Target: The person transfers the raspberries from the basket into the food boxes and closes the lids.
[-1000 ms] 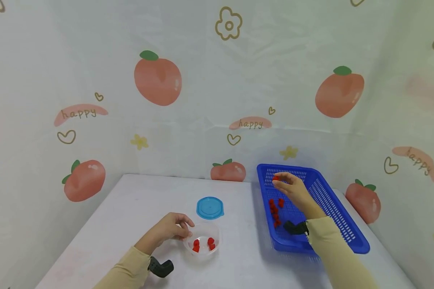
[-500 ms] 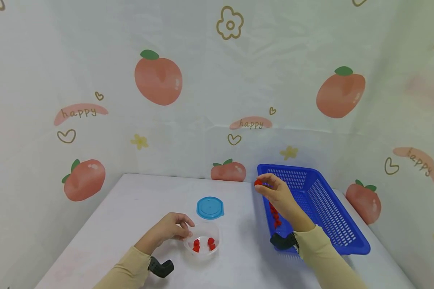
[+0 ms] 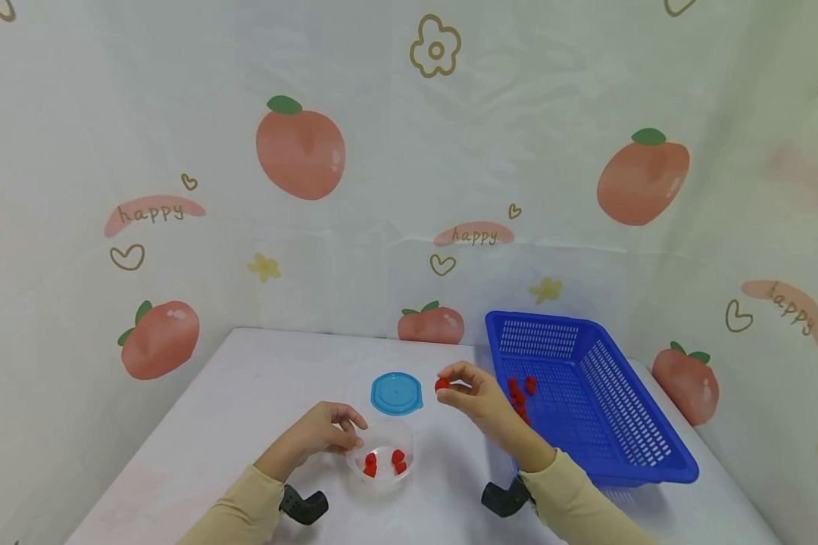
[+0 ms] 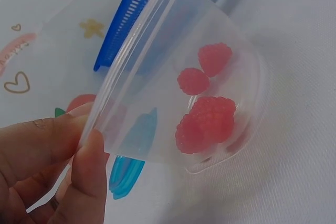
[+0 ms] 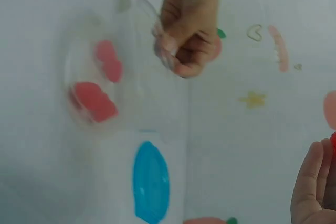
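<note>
My left hand (image 3: pixel 320 437) pinches the rim of a clear plastic tub (image 4: pixel 152 66) between thumb and fingers. Several raspberries (image 4: pixel 210 121) lie on the tub's bottom, in two small clusters. Between the thumb and fingertips of my right hand (image 3: pixel 480 401) is one red raspberry (image 3: pixel 441 384), held above the table, right of the blue lid and up from the tub. In the right wrist view only part of that hand (image 5: pixel 310 187) shows, at the lower right corner.
A blue plastic basket (image 3: pixel 644 424) with slotted sides stands at the right, more raspberries (image 3: pixel 518 397) along its left side. The round blue lid (image 3: pixel 397 393) lies flat behind the tub. A printed cloth (image 3: pixel 382 151) hangs behind the white table (image 3: pixel 259 378).
My right hand has carried the raspberry from over the basket leftward and down, past the basket's edge toward the tub. The left hand and tub have stayed in place.
</note>
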Demonstrator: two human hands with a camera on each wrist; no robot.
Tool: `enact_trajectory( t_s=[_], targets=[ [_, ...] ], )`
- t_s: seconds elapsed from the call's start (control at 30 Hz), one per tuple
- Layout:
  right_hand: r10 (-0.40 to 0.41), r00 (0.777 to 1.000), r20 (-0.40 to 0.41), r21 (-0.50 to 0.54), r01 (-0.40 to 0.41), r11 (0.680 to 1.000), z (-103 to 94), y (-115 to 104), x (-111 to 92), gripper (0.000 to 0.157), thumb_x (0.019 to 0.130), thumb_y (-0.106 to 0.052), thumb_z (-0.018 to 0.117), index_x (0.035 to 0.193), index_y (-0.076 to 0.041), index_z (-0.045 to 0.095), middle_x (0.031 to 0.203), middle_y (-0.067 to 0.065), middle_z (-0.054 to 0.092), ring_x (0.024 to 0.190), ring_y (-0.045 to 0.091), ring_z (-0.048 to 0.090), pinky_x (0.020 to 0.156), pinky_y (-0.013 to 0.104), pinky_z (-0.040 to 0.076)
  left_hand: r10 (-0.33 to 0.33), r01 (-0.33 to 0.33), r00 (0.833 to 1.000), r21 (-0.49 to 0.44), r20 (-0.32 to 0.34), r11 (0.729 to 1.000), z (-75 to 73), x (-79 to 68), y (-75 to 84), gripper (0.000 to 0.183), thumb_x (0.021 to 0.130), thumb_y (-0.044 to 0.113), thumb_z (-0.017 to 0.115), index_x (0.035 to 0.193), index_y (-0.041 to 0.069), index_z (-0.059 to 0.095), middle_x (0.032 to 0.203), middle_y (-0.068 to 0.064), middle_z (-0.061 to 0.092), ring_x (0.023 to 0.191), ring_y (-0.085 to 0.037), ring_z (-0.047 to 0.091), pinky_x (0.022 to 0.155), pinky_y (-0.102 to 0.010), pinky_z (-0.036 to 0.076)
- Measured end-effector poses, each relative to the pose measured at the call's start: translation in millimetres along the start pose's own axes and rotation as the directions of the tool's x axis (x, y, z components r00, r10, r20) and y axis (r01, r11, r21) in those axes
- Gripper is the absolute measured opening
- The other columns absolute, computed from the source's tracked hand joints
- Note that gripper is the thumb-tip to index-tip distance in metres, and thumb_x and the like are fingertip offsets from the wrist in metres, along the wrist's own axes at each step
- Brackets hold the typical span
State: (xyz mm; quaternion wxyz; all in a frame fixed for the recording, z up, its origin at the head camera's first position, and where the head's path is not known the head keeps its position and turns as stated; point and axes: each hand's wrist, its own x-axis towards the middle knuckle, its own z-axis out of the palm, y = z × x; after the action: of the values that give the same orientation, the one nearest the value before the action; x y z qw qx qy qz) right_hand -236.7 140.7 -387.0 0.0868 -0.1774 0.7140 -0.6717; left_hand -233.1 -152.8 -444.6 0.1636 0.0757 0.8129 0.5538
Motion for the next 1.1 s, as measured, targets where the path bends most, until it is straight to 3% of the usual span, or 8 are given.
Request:
enact_trajectory(
  t_s=[0.13, 0.37, 0.57, 0.77, 1.1],
  targets=[
    [0.007, 0.999, 0.041, 0.002, -0.007, 1.0, 11.3, 11.9, -1.6, 0.037, 0.088, -0.012, 0.07, 0.114, 0.007, 0.053, 0.104, 0.003, 0.057, 0.095, 0.019, 0.063, 0.088, 0.024, 0.053, 0.0, 0.0, 1.0, -0.001, 0.002, 1.0, 0.1, -0.5, 0.0, 0.024, 0.08, 0.006, 0.077, 0.101, -0.001, 0.067, 0.076, -0.004, 0.054, 0.064, -0.015, 0.058, 0.064, -0.026, 0.057],
    [0.054, 0.996, 0.074, 0.005, -0.054, 0.999, 27.2, 29.4, -3.9, 0.032, 0.087, -0.014, 0.071, 0.111, 0.003, 0.057, 0.103, 0.002, 0.06, 0.092, 0.014, 0.064, 0.088, 0.024, 0.053, -0.005, 0.005, 1.0, 0.01, -0.011, 1.0, 0.7, 0.0, -0.6, 0.025, 0.08, 0.006, 0.077, 0.102, -0.001, 0.067, 0.076, -0.004, 0.054, 0.064, -0.014, 0.058, 0.063, -0.026, 0.057],
    [0.09, 0.993, 0.081, 0.008, -0.091, 0.996, 39.3, 40.8, -6.3, 0.039, 0.087, -0.008, 0.07, 0.115, 0.013, 0.052, 0.1, 0.002, 0.061, 0.087, 0.015, 0.062, 0.087, 0.024, 0.053, -0.009, 0.009, 1.0, 0.015, -0.016, 1.0, 1.0, 0.4, -0.7, 0.026, 0.08, 0.007, 0.077, 0.103, -0.002, 0.067, 0.076, -0.004, 0.054, 0.064, -0.015, 0.057, 0.064, -0.026, 0.057],
    [0.134, 0.988, 0.08, -0.03, -0.132, 0.991, 44.9, 50.1, -7.3, 0.035, 0.087, -0.008, 0.07, 0.113, 0.009, 0.055, 0.099, 0.002, 0.062, 0.086, 0.014, 0.063, 0.086, 0.025, 0.055, -0.01, 0.01, 1.0, 0.019, -0.019, 1.0, 1.1, 0.7, -1.1, 0.026, 0.081, 0.007, 0.077, 0.103, -0.001, 0.067, 0.076, -0.004, 0.054, 0.064, -0.015, 0.057, 0.064, -0.026, 0.057],
    [0.139, 0.987, 0.086, -0.053, -0.135, 0.989, 46.4, 54.0, -8.6, 0.031, 0.087, -0.004, 0.068, 0.112, 0.009, 0.056, 0.098, 0.002, 0.064, 0.084, 0.013, 0.061, 0.083, 0.025, 0.055, -0.017, 0.018, 0.999, 0.037, -0.032, 0.999, 3.3, 0.5, 0.4, 0.027, 0.081, 0.009, 0.077, 0.104, -0.001, 0.067, 0.077, -0.005, 0.055, 0.064, -0.015, 0.058, 0.064, -0.027, 0.057]
  ],
)
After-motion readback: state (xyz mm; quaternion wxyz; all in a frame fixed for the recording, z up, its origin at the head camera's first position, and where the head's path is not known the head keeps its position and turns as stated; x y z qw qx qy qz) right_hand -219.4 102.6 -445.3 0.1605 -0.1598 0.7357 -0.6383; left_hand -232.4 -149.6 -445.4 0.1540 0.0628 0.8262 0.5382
